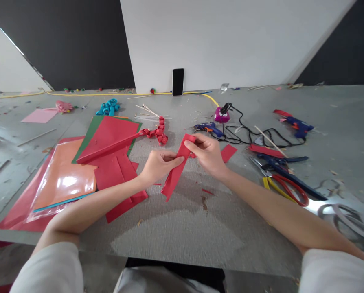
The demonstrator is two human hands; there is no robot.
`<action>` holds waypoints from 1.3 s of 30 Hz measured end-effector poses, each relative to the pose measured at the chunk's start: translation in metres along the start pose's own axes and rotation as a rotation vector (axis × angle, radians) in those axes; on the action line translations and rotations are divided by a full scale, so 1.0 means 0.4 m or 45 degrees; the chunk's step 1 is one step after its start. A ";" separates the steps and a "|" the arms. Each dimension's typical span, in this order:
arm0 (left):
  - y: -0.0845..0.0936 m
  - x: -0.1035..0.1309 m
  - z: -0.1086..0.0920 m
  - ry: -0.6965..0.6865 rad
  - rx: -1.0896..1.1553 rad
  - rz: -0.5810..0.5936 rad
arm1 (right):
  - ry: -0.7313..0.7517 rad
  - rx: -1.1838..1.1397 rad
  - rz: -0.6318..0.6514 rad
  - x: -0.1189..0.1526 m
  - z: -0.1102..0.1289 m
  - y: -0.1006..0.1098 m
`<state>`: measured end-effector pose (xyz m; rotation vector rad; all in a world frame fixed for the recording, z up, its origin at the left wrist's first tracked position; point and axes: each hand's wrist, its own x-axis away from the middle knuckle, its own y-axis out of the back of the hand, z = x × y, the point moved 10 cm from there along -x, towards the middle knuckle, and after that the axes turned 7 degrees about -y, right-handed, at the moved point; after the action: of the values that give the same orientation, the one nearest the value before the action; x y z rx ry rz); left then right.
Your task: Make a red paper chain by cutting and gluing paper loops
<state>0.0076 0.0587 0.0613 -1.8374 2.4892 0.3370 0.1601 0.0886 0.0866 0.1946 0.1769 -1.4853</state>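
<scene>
A folded red paper strip (176, 173) is held slantwise above the table between both hands. My left hand (159, 165) pinches its middle with thumb and fingers. At the upper end, my right hand (207, 154) grips the strip, its thumb lying on the paper. Behind the hands lies a curled red paper piece (160, 132). To the left are red paper sheets (108, 136) over green paper (83, 140). A short red strip (229, 153) lies just right of my right hand.
Orange paper in clear plastic (64, 175) lies left. On the right are red-and-yellow scissors (292, 189), blue-handled pliers (292, 175), glue guns (211, 128) and a black cord (270, 140). A phone (178, 82) leans on the wall behind a yellow cable (108, 95).
</scene>
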 end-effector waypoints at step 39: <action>0.025 -0.016 -0.019 -0.256 -0.145 -0.076 | -0.325 -0.252 0.238 0.023 -0.096 -0.066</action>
<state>0.0009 0.0660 0.0713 -1.8107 2.3215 0.6388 0.1346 0.0869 0.0467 -0.1355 0.0959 -1.2837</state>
